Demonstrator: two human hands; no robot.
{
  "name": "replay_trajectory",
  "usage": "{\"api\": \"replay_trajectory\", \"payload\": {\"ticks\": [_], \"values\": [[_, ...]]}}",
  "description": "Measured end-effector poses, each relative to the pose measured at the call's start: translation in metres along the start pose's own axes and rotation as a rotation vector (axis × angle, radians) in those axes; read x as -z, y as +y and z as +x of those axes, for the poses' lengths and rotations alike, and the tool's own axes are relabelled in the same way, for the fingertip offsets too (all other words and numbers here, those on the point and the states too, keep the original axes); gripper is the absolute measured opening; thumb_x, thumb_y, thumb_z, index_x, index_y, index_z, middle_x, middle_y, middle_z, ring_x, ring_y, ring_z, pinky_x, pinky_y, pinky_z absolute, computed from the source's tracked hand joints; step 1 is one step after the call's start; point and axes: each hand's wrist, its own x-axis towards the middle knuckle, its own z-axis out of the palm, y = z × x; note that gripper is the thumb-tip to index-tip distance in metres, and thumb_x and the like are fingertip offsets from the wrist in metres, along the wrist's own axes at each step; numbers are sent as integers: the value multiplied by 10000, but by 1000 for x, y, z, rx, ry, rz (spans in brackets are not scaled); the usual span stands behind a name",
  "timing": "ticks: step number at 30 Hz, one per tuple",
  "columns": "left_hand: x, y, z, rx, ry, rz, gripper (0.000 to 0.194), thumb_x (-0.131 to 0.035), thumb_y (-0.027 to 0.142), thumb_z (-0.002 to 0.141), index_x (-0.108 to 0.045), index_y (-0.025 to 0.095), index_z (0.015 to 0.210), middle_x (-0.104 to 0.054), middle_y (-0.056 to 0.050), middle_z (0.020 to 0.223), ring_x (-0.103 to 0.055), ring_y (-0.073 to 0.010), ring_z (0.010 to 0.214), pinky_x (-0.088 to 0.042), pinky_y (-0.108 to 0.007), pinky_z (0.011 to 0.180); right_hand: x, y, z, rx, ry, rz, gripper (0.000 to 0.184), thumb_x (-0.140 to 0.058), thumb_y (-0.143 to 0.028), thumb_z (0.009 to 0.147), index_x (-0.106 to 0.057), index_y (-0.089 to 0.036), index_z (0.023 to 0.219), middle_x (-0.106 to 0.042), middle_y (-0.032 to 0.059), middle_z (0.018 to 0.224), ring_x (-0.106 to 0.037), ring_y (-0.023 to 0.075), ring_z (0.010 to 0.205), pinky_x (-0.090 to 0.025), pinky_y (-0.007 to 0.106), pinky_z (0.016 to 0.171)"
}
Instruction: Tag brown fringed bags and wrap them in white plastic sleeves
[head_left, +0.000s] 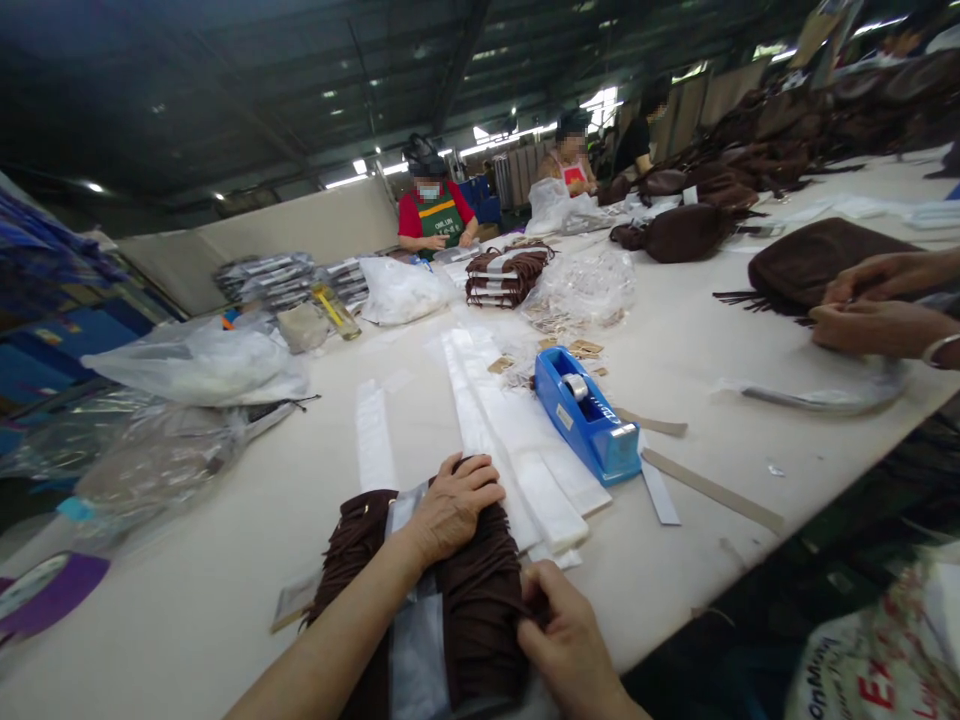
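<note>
In front of me on the table lies a dark brown fringed bundle [480,600] with many thin strands. A translucent whitish plastic strip [418,655] runs across its middle. My left hand [454,508] rests on top of the bundle, its fingers stretched over the far edge. At the right side, my right hand [562,628] pinches strands at the bundle's edge between thumb and curled fingers. Just beyond lie stacked white plastic sleeves [544,500] and a blue tape dispenser [589,415].
A co-worker's hands [874,310] handle a brown bag [825,258] at the right. Clear plastic bags [202,360] lie left, near a purple tape roll [64,595]. Another brown bundle [506,275] sits farther back. The table edge [712,590] slants along the right.
</note>
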Motion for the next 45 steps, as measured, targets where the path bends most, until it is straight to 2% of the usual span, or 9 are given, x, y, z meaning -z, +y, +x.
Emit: {"api": "replay_trajectory", "payload": {"ticks": [6,11,17,22,28,31,36,40,45], "values": [[-4,-1,0,-12,26,7,322,-404,7,808,-580,229,963,-599,-6,1089,-391,-194,1193,-196,-410,985,11,-23,12,-362,-113,-10,251,-425,-417,781,-533,-193,748,-579,37,684,-533,178,632,-387,261,520],[-5,-2,0,-27,39,11,287,-412,31,819,-581,222,951,-603,-14,1074,-401,-198,1179,-208,-411,970,-2,-30,37,-463,-190,77,242,-630,-382,611,-520,-173,558,-512,-1,550,-444,129,538,-327,239,484],[-5,-7,-5,-40,79,-20,208,-441,88,843,-585,220,914,-612,-8,1044,-411,-191,1174,-226,-387,974,-8,-20,32,-642,-253,385,283,-621,-413,606,-488,-177,686,-447,-63,511,-353,61,422,-261,191,403],[-8,-8,-4,-29,77,-48,220,-452,94,833,-608,232,904,-633,4,1017,-429,-188,1168,-257,-380,972,-7,-18,27,-606,-220,320,394,-636,-537,580,-456,-203,681,-313,-109,421,-207,39,343,-161,196,349],[21,-4,-24,61,99,-95,466,-444,63,780,-510,264,1195,-532,-11,1261,-362,-229,1246,-276,-424,1005,-6,-16,28,-484,-219,213,395,-653,-548,578,-501,-199,682,-513,-38,548,-413,92,453,-292,213,403],[52,-2,-75,321,290,-218,466,-457,99,770,-499,231,1216,-506,-51,1280,-381,-224,1226,-283,-393,1017,-6,-12,24,-443,-226,152,370,-620,-549,626,-509,-202,690,-484,-48,505,-401,93,422,-275,216,385],[64,14,-181,1210,465,-565,288,-466,367,781,-583,135,904,-630,-88,845,-579,-231,834,-457,-361,756,-8,-12,20,-431,-188,-15,379,-547,-579,670,-511,-208,739,-372,-87,402,-332,83,327,-202,211,338],[36,34,-210,1337,390,-830,505,-398,609,752,-551,133,684,-577,-41,569,-562,-196,539,-422,-278,469,-6,-15,21,-511,-212,-38,412,-545,-599,664,-543,-198,761,-401,-72,376,-374,97,317,-225,205,331],[17,37,-198,1307,395,-1061,464,-676,534,549,-626,103,714,-643,-69,681,-596,-227,669,-437,-275,538,-2,-5,28,-609,-246,62,413,-612,-565,663,-598,-178,807,-503,-34,443,-434,100,369,-277,192,351]]}}
